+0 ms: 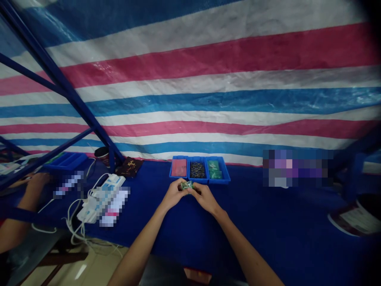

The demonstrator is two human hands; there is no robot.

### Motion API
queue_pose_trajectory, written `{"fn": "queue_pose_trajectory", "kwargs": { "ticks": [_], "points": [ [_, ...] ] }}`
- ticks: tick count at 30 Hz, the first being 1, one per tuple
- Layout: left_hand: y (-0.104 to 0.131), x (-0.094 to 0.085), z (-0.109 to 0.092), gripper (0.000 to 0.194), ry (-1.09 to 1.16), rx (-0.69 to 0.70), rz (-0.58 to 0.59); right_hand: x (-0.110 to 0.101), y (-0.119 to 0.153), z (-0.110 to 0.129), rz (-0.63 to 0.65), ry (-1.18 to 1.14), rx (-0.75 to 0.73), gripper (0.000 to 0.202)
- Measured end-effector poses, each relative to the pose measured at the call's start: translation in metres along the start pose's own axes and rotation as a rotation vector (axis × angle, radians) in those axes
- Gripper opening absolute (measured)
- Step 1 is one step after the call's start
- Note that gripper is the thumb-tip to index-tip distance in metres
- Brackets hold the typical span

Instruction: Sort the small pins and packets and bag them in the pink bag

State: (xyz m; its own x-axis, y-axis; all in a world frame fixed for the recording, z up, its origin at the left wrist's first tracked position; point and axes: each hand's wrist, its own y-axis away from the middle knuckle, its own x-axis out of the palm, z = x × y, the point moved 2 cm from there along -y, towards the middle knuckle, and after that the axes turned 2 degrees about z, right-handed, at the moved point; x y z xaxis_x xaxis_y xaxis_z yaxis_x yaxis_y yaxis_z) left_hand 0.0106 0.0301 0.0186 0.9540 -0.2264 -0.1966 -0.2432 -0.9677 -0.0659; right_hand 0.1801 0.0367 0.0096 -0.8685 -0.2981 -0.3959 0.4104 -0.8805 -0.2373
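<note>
My left hand (174, 194) and my right hand (204, 195) meet over the blue table, both closed on a small green packet (187, 185) held between their fingertips. Just beyond them three blue bins stand side by side. The left bin holds pink-red pieces (179, 167), the middle one dark screws or nail-like parts (197, 170), and the right one green packets (214, 169). Fine detail of the held packet is too small to tell.
On the left, a white power strip (102, 197) with loose cables lies near a brown packet (130, 167) and a dark cup (102, 154). Another person's arm (31, 194) reaches in by a blue tray (66, 161). Blue metal bars cross there. A round tub (355, 218) stands right.
</note>
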Motion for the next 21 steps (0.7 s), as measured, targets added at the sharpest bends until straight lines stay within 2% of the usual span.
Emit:
{"fn": "queue_pose_trajectory", "kwargs": {
  "ticks": [4, 8, 10, 15, 21],
  "points": [
    [0.004, 0.009, 0.008, 0.038, 0.217, -0.05, -0.065, 0.01, -0.008, 0.004, -0.14, -0.176, 0.024, 0.046],
    [0.012, 0.016, 0.017, 0.043, 0.347, -0.058, -0.132, 0.022, -0.002, 0.002, -0.241, -0.274, 0.072, 0.047],
    [0.014, 0.016, 0.02, 0.047, 0.382, -0.072, -0.181, 0.026, 0.003, 0.002, -0.236, -0.308, 0.097, 0.046],
    [0.017, 0.014, 0.021, 0.052, 0.325, -0.103, -0.233, 0.031, 0.009, 0.007, -0.062, -0.354, 0.068, 0.04],
    [0.02, 0.015, 0.015, 0.055, 0.222, -0.037, -0.19, 0.033, 0.013, 0.004, -0.206, -0.256, 0.066, 0.044]
  ]
}}
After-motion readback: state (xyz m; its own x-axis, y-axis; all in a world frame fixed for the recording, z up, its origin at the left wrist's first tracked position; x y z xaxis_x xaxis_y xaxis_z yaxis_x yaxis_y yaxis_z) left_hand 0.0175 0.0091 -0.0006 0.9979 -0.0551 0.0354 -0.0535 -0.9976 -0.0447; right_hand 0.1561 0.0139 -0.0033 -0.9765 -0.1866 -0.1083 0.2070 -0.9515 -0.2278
